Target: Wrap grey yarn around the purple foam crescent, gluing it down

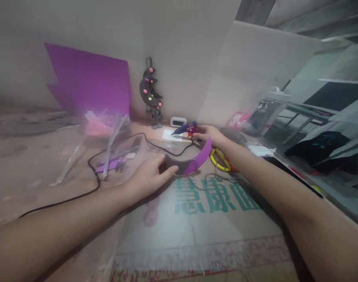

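Between the thumb and fingers of my left hand (151, 172) is one end of a crescent-shaped piece (198, 161). It is dark grey near the hand and purple towards its upturned right tip. My right hand (210, 135) is closed around the handle of a blue hot glue gun (185, 128), which has a small red light lit. The gun's nozzle points left, over a small white sheet (167, 135). Yellow-handled scissors (220, 159) lie under my right forearm. Some thin grey cord (217, 178) runs beside them.
A finished-looking grey crescent ornament with coloured balls (149, 88) hangs against the wall. Next to it are a small white digital clock (178, 122) and a leaning purple sheet (93, 78). Clear plastic packaging (108, 131) and a black cable (98, 178) are on the left.
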Demonstrator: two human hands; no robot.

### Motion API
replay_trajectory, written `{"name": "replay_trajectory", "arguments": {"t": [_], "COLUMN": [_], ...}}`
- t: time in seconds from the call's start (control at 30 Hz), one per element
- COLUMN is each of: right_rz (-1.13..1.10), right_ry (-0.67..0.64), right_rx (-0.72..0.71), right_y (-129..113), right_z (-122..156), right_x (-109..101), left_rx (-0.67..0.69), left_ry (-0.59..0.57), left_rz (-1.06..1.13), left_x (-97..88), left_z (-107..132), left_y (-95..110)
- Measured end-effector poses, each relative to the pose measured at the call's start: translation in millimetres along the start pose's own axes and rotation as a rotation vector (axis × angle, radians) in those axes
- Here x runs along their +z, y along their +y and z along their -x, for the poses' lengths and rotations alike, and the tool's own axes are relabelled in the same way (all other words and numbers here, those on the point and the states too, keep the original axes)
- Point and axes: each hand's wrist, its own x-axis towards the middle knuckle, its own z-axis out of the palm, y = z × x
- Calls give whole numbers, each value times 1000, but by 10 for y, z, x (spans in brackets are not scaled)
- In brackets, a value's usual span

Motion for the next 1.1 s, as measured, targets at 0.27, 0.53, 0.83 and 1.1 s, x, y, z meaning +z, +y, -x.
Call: {"name": "replay_trajectory", "arguments": {"t": [0.27,0.53,0.83,1.1], "right_rz": [-30,-100,-370,-126], "right_ry": [32,119,421,359], "right_rx": [31,48,-54,-185], "right_y": [174,100,-257,-221], "right_z": [-164,-103,721,1558], "right_x": [228,109,-187,-173], "left_rx": [7,-12,-18,-22], "left_ry": [5,-23,36,44], "left_rz": [-27,14,165,81], "left_x": [-11,-19,-7,-25], "left_z": [4,-1,-24,-23], "left_y": [30,44,14,37]}}
